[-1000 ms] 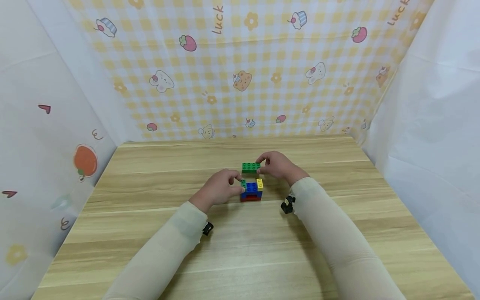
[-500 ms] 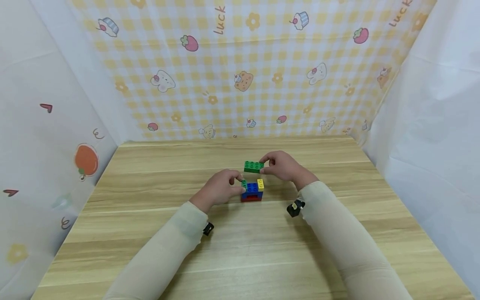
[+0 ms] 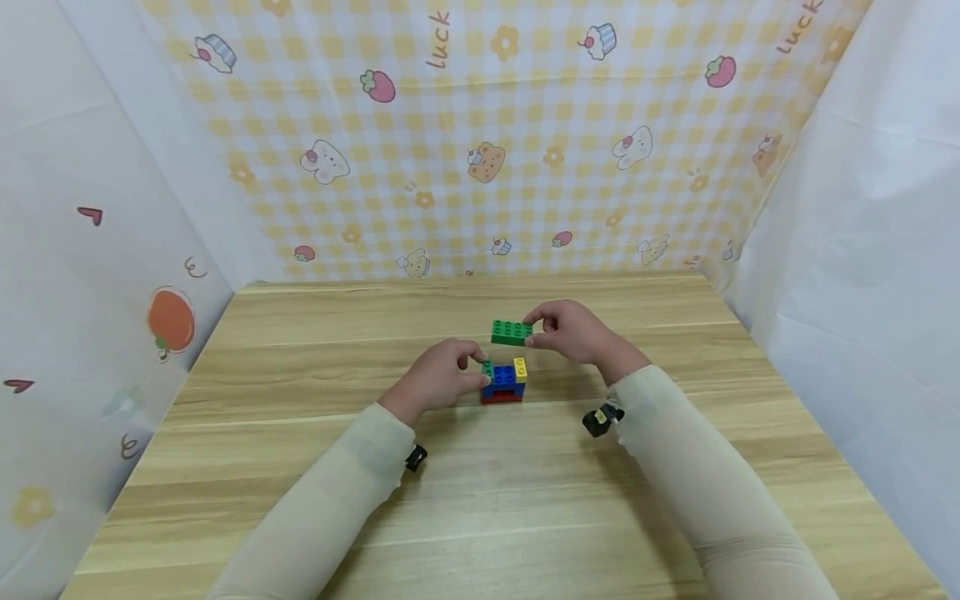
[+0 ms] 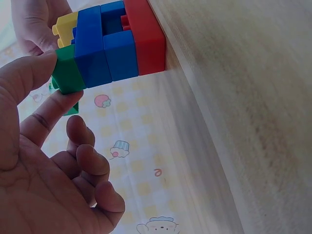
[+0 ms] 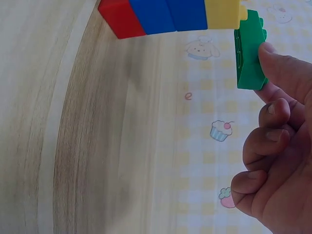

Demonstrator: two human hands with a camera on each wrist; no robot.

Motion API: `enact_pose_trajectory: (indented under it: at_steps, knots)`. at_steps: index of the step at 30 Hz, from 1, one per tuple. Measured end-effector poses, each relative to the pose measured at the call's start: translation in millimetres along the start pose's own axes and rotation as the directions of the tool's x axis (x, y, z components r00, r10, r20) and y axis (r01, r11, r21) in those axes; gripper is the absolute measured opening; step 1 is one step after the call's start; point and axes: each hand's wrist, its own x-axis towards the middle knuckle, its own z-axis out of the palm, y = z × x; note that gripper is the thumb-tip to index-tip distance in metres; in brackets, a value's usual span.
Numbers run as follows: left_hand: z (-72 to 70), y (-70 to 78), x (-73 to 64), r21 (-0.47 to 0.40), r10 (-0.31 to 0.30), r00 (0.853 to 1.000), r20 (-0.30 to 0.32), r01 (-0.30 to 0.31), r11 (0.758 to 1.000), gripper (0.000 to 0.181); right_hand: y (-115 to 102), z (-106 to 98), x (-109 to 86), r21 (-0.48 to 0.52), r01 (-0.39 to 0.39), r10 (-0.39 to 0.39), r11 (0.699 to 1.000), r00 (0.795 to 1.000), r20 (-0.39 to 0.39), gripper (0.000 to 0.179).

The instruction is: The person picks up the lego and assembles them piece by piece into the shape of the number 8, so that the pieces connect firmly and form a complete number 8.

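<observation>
— What is in your right hand?

— My right hand (image 3: 572,332) pinches a long green brick (image 3: 512,332) by its right end, held in the air just beyond the little block stack (image 3: 503,382) and above it.

— And the left?

— My left hand (image 3: 442,377) grips the stack's left side (thumb and forefinger on its small green block (image 4: 67,74)). The stack stands mid-table (image 3: 300,467): red at the bottom, blue above, a yellow block (image 3: 520,368) on the right.

"luck" on checked backdrop (image 3: 480,125) (twice)
</observation>
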Motion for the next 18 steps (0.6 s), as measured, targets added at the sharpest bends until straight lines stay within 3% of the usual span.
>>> enact_pose_trajectory:
  at_steps: [18]
  knots:
    - [-1.7,0.8,-1.7,-0.011,-0.006,1.000,0.012,0.006,1.000,0.029,-11,6,-23.2,0.093,0.049,-0.051,0.994,0.998,0.021,0.029]
